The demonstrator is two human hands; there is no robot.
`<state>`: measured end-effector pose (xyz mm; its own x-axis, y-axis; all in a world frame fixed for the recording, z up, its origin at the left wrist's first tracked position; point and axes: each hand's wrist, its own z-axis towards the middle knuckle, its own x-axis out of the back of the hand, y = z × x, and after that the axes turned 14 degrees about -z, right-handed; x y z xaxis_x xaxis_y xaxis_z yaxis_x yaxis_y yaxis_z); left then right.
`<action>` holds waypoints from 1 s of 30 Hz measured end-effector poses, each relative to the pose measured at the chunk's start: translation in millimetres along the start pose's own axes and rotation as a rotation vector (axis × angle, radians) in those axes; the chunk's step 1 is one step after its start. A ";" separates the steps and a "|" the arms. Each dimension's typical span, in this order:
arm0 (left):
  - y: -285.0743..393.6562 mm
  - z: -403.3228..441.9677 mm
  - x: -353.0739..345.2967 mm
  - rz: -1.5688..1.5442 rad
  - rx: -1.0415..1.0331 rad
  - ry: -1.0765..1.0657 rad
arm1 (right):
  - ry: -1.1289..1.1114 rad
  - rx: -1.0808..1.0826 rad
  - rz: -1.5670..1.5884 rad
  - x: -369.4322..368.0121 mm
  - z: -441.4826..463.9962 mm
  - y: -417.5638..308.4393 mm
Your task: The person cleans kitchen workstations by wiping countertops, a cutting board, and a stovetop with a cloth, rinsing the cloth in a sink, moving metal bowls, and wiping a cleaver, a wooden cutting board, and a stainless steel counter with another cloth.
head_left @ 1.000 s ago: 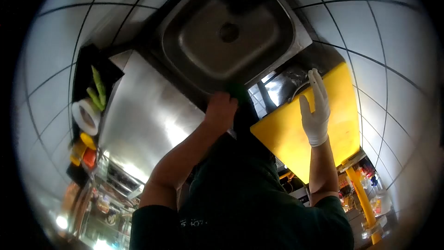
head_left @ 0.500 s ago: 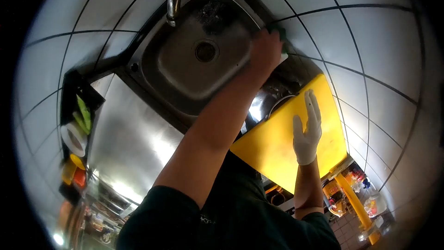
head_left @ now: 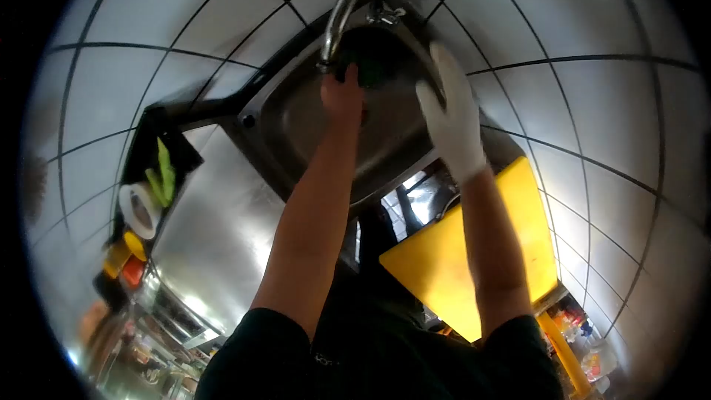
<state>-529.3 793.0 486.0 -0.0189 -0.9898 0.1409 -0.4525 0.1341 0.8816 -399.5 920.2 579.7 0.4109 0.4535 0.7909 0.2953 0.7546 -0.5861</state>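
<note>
My left hand (head_left: 342, 98) is bare and reaches into the metal sink (head_left: 296, 137), just under the spout of the faucet (head_left: 344, 18). Its visible fingers are apart, and nothing shows between them. Beside its fingertips, in the dark far part of the basin, lies a dim green thing (head_left: 370, 70), too blurred to name. In a white glove, my right hand (head_left: 453, 122) is raised over the sink's right rim. Its thumb stands away from the stretched fingers, and it holds nothing.
A yellow cutting board (head_left: 437, 274) lies to the right, beside shiny metal. On the left are a steel worktop (head_left: 222, 207), a dark holder with green-handled items (head_left: 163, 174) and a white roll (head_left: 139, 211). Tiled walls (head_left: 578, 104) meet behind the sink.
My left hand has moved from the sink's right edge, where it had something green, to under the faucet. My right hand has risen from above the yellow board to the sink's right side.
</note>
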 end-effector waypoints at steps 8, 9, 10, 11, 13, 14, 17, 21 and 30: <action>-2.8 7.9 69.9 0.068 -0.013 -0.123 | -0.191 0.005 -0.013 -69.1 93.1 20.9; 12.0 1.4 68.9 0.119 -0.027 -0.114 | -0.206 0.009 -0.024 -69.0 88.5 17.5; 20.3 -2.5 66.8 0.169 -0.042 -0.106 | -0.212 0.018 -0.038 -70.9 84.1 14.4; 4.0 7.4 61.9 0.149 -0.033 -0.142 | -0.214 0.028 -0.050 -74.2 78.5 12.4; -4.6 13.3 56.9 0.100 -0.012 -0.201 | -0.137 0.051 -0.053 -83.3 65.4 9.0; 2.8 8.1 55.4 0.073 0.001 -0.221 | -0.059 0.062 -0.037 -90.1 57.0 8.9; -5.7 13.1 54.3 -0.042 -0.071 -0.259 | -0.126 -0.222 0.204 -102.2 26.6 -32.8; -46.7 25.7 45.0 -0.108 -0.307 -0.327 | -0.314 -0.692 1.235 -151.6 13.1 -15.0; 0.4 15.9 100.9 0.107 0.163 -0.031 | -0.211 -0.528 0.644 -133.8 4.6 -33.0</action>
<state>-545.6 692.4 493.4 -0.1014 -0.9717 0.2134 -0.5850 0.2317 0.7772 -468.2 836.8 494.1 0.4823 0.8360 0.2618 0.4443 0.0241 -0.8956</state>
